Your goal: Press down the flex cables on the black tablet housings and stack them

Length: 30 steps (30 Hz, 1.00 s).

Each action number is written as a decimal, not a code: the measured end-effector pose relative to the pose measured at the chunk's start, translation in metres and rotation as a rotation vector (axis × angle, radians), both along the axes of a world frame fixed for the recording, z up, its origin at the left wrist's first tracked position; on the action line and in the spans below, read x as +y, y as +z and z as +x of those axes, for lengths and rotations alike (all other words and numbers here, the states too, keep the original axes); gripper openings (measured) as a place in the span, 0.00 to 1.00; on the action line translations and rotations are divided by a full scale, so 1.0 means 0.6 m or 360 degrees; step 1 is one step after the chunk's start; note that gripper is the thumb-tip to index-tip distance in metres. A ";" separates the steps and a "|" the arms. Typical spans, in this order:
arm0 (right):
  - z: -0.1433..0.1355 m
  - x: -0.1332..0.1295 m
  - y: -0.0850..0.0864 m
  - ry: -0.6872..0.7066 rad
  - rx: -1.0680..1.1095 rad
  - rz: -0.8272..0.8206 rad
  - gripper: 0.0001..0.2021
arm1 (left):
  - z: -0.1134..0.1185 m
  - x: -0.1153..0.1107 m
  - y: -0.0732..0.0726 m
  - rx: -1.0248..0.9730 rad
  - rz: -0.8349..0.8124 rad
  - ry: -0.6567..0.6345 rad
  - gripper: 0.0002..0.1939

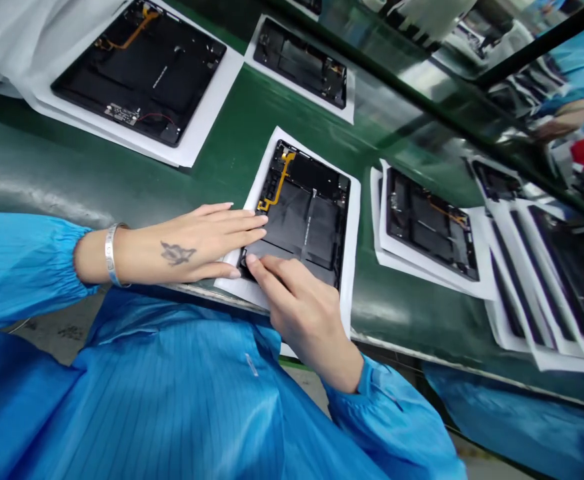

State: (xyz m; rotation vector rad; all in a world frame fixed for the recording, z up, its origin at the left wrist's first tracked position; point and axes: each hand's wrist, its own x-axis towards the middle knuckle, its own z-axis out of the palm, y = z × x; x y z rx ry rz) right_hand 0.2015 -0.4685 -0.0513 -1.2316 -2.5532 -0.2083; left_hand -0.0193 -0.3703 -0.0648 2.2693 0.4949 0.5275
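An opened tablet [292, 230] with black battery cells and an orange flex cable [283, 179] lies on a white sheet [351, 253] at the bench's near edge. My left hand [197, 243] lies flat with fingers stretched out, its fingertips on the tablet's left edge. At the tablet's near left corner, my right hand [305, 300] has its index fingertip pressed down and the other fingers curled under. Whatever may be between those fingers is hidden by the hand.
Another opened tablet [142, 73] rests on white sheets at the left, and one [302, 63] lies behind. To the right are a tablet on sheets [429, 223] and a leaning row of tablets [572, 267] between sheets. Across a dark rail, another person's arm [567, 120] shows.
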 end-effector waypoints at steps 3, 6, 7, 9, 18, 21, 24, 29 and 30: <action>-0.006 0.010 0.020 0.0114 -0.0223 0.0098 0.14 | 0.002 0.000 -0.005 0.0055 -0.0024 -0.0011 0.24; -0.007 0.022 0.027 0.0206 -0.0331 0.0137 0.12 | 0.003 0.000 -0.007 0.0154 -0.0022 -0.0041 0.25; -0.005 0.024 0.026 0.0228 -0.0333 0.0124 0.13 | 0.003 0.000 -0.005 0.0165 -0.0021 -0.0048 0.26; 0.003 0.025 0.018 0.0226 -0.0192 0.0002 0.13 | 0.005 0.003 0.002 0.0140 -0.0081 0.0039 0.28; 0.027 0.036 -0.004 -0.0176 0.1340 -0.0302 0.11 | 0.076 0.055 0.064 -0.0158 -0.1278 0.0795 0.32; 0.022 0.036 0.003 -0.0122 0.1402 -0.0181 0.11 | 0.112 0.063 0.060 -0.0115 -0.1174 0.0837 0.22; 0.025 0.025 0.013 -0.0059 0.1426 -0.0011 0.12 | 0.134 0.085 0.053 -0.0036 -0.0970 0.0887 0.11; 0.079 -0.003 0.032 -0.0066 0.1251 0.0247 0.17 | 0.067 0.167 0.098 0.0087 -0.0428 0.1220 0.12; 0.095 -0.006 0.035 -0.0113 0.1217 0.0304 0.16 | 0.039 0.184 0.116 0.0103 -0.0333 0.1311 0.11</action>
